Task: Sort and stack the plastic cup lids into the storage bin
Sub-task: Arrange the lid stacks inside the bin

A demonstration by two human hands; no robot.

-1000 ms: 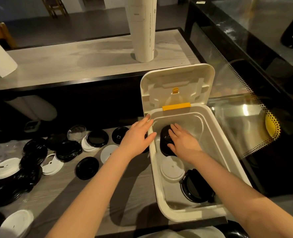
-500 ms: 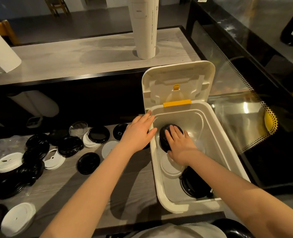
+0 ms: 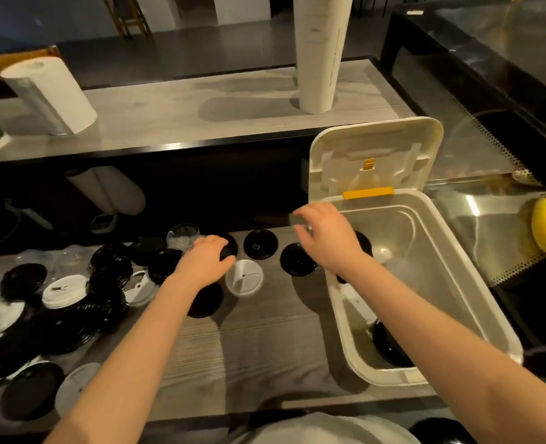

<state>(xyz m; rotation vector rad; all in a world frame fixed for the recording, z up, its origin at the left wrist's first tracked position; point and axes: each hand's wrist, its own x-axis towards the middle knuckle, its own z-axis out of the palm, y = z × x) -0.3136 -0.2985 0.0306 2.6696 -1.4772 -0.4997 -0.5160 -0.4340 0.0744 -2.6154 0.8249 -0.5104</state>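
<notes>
Both hands have left the bin [image 3: 457, 267]: your left hand [image 3: 206, 262] grips the next black lid [image 3: 229, 248] on the counter [image 3: 265, 347] beside it; your right hand [image 3: 326, 233] hovers over the rim, slack, empty.

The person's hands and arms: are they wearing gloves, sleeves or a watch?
No. The left hand and right hand wear no gloves; the left forearm and right forearm are uncovered as far as the frame shows. No watch, bracelet or ring is visible. Pale fabric at the bottom edge is probably their top.
</notes>
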